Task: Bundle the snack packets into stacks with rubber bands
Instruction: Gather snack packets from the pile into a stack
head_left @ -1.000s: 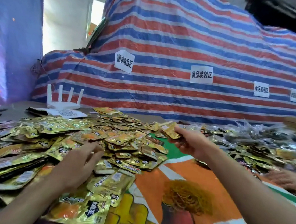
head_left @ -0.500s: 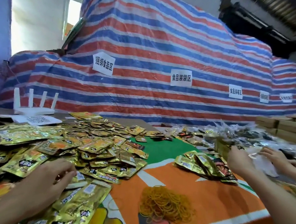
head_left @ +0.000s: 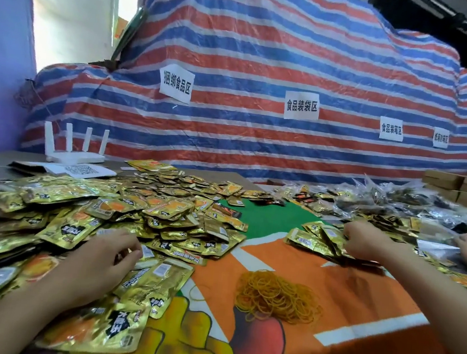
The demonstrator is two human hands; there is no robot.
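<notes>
Here, hands [head_left: 96, 263] [head_left: 365, 242] on snack packets [head_left: 165, 211].

Glossy gold foil snack packets [head_left: 136, 210], flat pouches with orange pictures and black labels, lay heaped loose and overlapping across the left of the orange printed cloth [head_left: 358, 291]. A smaller fanned batch [head_left: 313, 240] of the same packets lay to the right, apart from the heap, no band visible on it. A tangled pile of thin yellow-orange rubber bands [head_left: 277, 296] sat nearer, between the two and touching neither, with one stray band [head_left: 196, 292] just left of it.
</notes>
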